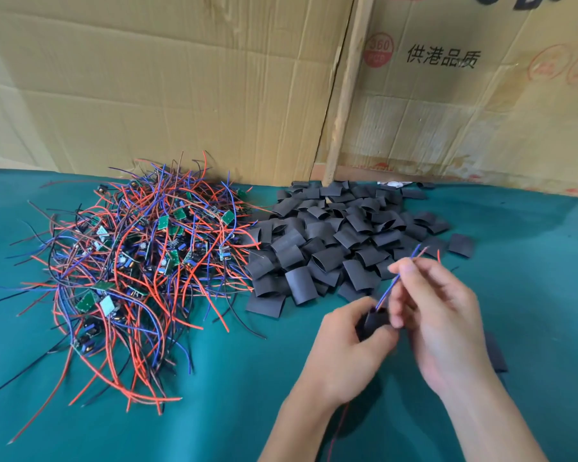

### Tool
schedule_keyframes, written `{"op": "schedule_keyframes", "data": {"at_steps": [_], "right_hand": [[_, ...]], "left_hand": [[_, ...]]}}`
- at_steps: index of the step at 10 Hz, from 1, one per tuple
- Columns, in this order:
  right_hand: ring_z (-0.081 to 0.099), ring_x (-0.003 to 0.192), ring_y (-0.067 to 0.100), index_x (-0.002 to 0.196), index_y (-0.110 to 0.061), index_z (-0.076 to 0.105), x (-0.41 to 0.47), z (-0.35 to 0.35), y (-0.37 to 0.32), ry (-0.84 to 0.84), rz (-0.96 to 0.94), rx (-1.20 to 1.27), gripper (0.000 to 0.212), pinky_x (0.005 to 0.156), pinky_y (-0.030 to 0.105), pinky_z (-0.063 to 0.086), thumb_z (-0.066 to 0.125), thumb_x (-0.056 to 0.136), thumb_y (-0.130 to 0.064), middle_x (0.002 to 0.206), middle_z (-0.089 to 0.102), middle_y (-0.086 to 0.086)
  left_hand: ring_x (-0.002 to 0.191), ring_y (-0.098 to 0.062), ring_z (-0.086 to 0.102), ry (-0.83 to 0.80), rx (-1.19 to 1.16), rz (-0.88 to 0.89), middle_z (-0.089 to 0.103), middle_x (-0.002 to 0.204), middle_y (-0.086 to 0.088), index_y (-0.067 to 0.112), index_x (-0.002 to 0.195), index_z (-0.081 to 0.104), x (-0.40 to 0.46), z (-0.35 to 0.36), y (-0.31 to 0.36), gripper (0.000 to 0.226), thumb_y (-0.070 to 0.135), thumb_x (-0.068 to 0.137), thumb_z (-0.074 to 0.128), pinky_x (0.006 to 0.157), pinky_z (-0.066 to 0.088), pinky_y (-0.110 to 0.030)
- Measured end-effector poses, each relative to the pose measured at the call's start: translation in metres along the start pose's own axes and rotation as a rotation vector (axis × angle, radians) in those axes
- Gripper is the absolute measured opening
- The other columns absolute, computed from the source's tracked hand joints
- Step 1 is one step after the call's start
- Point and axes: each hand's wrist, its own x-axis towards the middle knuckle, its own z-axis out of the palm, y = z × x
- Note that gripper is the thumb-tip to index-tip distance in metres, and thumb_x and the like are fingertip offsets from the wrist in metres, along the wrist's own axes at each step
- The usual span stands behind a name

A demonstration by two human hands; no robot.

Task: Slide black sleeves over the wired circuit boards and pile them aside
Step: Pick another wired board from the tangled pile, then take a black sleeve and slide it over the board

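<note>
Left hand [349,348] grips a black sleeve [374,321] between thumb and curled fingers, held above the green cloth [247,395] at lower right. Right hand [437,315] pinches the wires [394,283] – blue and red – that rise out of the sleeve's top; their free ends stick up past the fingertips. The board itself is not visible, hidden in the sleeve or behind the fingers. A thin red wire [339,428] hangs down between the forearms.

Board pile [137,261] sits left of centre: green boards tangled in red, blue and black leads. Sleeve pile [341,241] lies just right of it, touching its edge, directly behind the hands. One more dark piece [496,353] lies flat on the cloth behind the right wrist, partly hidden.

Cardboard [181,88] stands along the back. Right panel has black print "供港品质" [442,58] and a red round stamp [377,50] reading "360" – the smaller line under it is too blurred to read. Fainter red stamps [548,63] further right, illegible.
</note>
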Motion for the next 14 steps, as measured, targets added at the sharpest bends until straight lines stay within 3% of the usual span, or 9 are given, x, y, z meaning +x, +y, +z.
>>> {"op": "schedule_keyframes", "data": {"at_steps": [4,7,8,9,10,11,12,13,14], "right_hand": [[0.042,0.048,0.011,0.083,-0.021,0.072,0.006,-0.018,-0.017,0.099,0.029,0.097,0.014,0.039,0.021,0.031,0.065,0.089,-0.031,0.067,0.057,0.000],[0.065,0.077,0.012,0.086,-0.033,0.064,0.011,-0.037,-0.032,0.283,-0.034,0.277,0.019,0.080,0.028,0.049,0.056,0.101,-0.042,0.085,0.065,-0.009],[0.062,0.060,0.004,0.092,-0.031,0.055,0.016,-0.054,-0.052,0.283,-0.128,0.227,0.020,0.054,0.015,0.047,0.044,0.108,-0.037,0.072,0.066,-0.012],[0.055,0.045,-0.001,0.097,-0.024,0.056,0.022,-0.071,-0.069,0.406,-0.122,-0.073,0.021,0.038,0.012,0.037,0.040,0.111,-0.027,0.058,0.063,-0.010],[0.074,0.073,0.015,0.123,-0.007,0.063,0.032,-0.078,-0.067,0.471,-0.010,-0.582,0.023,0.068,0.026,0.060,0.059,0.102,-0.016,0.090,0.075,0.009],[0.054,0.127,0.044,0.141,-0.002,0.054,0.039,-0.054,-0.066,0.473,-0.032,-1.220,0.058,0.110,0.053,0.041,0.075,0.090,-0.019,0.137,0.058,0.029],[0.057,0.121,0.034,0.127,-0.014,0.069,0.034,0.031,-0.068,0.202,-0.323,-1.227,0.043,0.105,0.039,0.042,0.070,0.084,-0.019,0.127,0.066,0.014],[0.070,0.088,0.008,0.099,-0.022,0.079,0.026,0.139,-0.044,-0.396,-0.401,-0.965,0.025,0.085,0.029,0.055,0.065,0.079,-0.014,0.092,0.077,-0.007],[0.062,0.110,0.030,0.124,-0.017,0.067,0.025,0.224,0.003,-0.733,-0.439,-1.164,0.038,0.091,0.041,0.052,0.068,0.087,-0.026,0.115,0.070,0.007]], "left_hand": [[0.069,-0.024,0.061,-0.342,-0.428,-0.156,0.052,0.073,0.003,0.015,0.107,0.062,-0.006,0.001,0.006,0.039,0.046,0.105,0.039,0.079,0.048,-0.030],[0.092,-0.018,0.066,-0.352,-0.315,-0.098,0.064,0.112,-0.015,-0.004,0.127,0.059,-0.004,0.003,0.009,0.026,0.008,0.108,0.045,0.098,0.051,-0.032],[0.100,-0.016,0.061,-0.387,-0.242,-0.064,0.071,0.113,-0.022,-0.008,0.121,0.067,-0.004,0.004,0.006,0.025,0.006,0.102,0.059,0.101,0.050,-0.034],[0.098,-0.015,0.065,-0.307,-0.243,-0.092,0.073,0.112,-0.024,-0.003,0.115,0.071,-0.003,0.005,0.002,0.020,0.006,0.099,0.063,0.102,0.051,-0.036],[0.091,-0.022,0.066,-0.157,-0.431,-0.139,0.072,0.099,-0.022,0.003,0.105,0.071,0.002,0.003,0.000,0.014,0.000,0.100,0.058,0.095,0.056,-0.037],[0.086,-0.027,0.065,-0.084,-0.584,-0.189,0.069,0.088,-0.018,0.006,0.098,0.066,0.009,0.000,0.000,0.017,-0.003,0.100,0.052,0.095,0.055,-0.045],[0.087,-0.028,0.064,-0.088,-0.664,-0.249,0.067,0.091,-0.020,0.000,0.100,0.063,0.010,-0.006,0.004,0.016,-0.003,0.101,0.048,0.095,0.055,-0.045],[0.085,-0.022,0.061,-0.119,-0.706,-0.219,0.066,0.091,-0.011,0.000,0.105,0.064,0.010,-0.010,0.001,0.015,0.000,0.102,0.049,0.082,0.055,-0.035],[0.077,-0.023,0.065,-0.028,-0.517,-0.339,0.067,0.089,-0.015,0.003,0.102,0.063,0.016,-0.002,0.016,0.015,-0.004,0.101,0.050,0.075,0.056,-0.036]]}}
